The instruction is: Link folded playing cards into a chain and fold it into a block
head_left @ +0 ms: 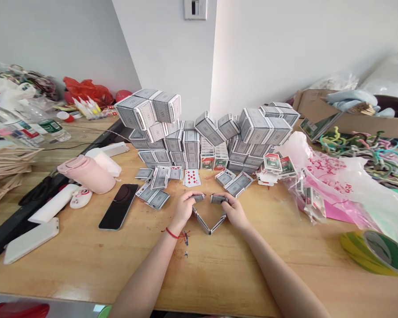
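Observation:
A strip of folded playing cards [202, 222] stands on edge on the table, bent into an open V with its corner toward me. My left hand [185, 206] is closed on the strip's left end, and a red cord circles that wrist. At the right end, my right hand [234, 210] pinches the same strip. A gap separates the two ends. Just beyond my hands lie face-up playing cards [192, 177], with folded card pieces [153, 195] to the left and more folded card pieces [240, 183] to the right.
Stacked blocks of folded cards [190, 143] rise behind. Card boxes [272, 162] sit at right, near a plastic bag [334, 172] and yellow tape roll [374, 251]. Leftward are a phone [118, 207], pink bottle [88, 173] and white power bank [32, 240].

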`<state>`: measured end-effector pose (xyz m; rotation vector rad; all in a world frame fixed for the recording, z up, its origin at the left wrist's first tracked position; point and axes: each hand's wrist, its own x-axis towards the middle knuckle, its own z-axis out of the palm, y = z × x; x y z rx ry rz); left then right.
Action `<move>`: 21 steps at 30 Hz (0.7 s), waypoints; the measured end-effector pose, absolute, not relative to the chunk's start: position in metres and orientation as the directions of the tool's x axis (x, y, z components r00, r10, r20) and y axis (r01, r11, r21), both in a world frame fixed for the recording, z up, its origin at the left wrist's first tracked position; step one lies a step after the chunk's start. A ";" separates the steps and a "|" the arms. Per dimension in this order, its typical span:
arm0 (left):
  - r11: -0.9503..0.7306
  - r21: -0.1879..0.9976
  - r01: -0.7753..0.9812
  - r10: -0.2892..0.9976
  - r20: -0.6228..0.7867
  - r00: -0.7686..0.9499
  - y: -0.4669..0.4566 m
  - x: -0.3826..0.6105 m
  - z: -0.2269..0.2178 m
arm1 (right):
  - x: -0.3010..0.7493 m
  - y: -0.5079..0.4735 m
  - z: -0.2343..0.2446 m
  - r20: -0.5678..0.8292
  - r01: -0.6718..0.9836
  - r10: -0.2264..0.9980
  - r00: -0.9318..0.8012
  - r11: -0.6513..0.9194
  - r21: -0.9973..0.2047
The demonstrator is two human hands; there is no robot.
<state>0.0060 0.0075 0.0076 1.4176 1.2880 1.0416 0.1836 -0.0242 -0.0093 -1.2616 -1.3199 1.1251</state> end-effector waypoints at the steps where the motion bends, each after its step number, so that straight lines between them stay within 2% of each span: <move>1: -0.029 0.976 0.214 0.995 0.008 0.097 0.008 0.006 0.007 | 0.183 -0.024 -0.010 0.050 0.155 0.999 0.014 0.047 -0.987; 5: -0.047 0.974 0.223 0.995 0.027 0.094 0.007 0.006 0.003 | 0.178 -0.026 -0.013 0.091 0.265 0.983 0.161 0.046 -0.963; 8: -0.031 0.975 0.218 0.998 0.019 0.056 0.007 0.008 0.000 | 0.176 -0.026 -0.016 0.109 0.277 0.976 0.187 0.054 -0.959; 12: -0.027 0.985 0.170 1.000 0.026 0.009 0.007 0.008 -0.001 | 0.177 -0.026 -0.019 0.137 0.241 0.973 0.186 0.089 -0.966; 18: -0.066 0.997 0.027 0.995 0.064 0.071 0.010 0.001 0.002 | 0.181 -0.026 -0.019 0.132 0.117 0.977 0.165 0.114 -0.987; 21: -0.046 0.998 0.032 0.994 0.043 0.102 0.012 -0.001 0.003 | 0.181 -0.026 -0.017 0.131 0.085 0.980 0.148 0.120 -0.989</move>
